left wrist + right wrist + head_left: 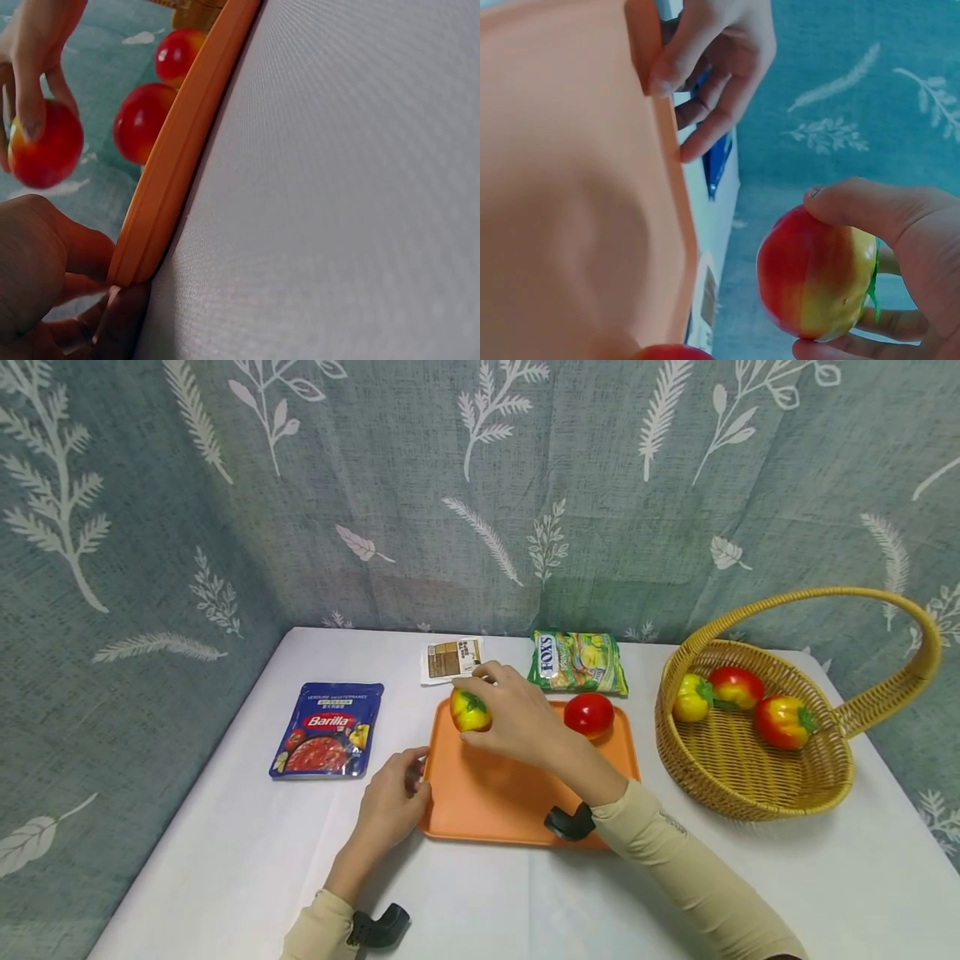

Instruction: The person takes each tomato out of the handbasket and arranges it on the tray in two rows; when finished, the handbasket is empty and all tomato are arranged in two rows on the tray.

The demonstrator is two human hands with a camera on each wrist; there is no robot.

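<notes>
While the left hand point(393, 797) pinches the left rim of the orange tray point(487, 814), the right hand point(517, 710) grips a red-and-yellow pepper point(810, 274) over the tray's far-left corner, where gentle, unhurried lowering looks wisest.

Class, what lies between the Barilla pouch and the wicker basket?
In the head view: the orange tray bearing a red fruit, the left hand at its edge, the right hand holding a bell pepper.
</notes>
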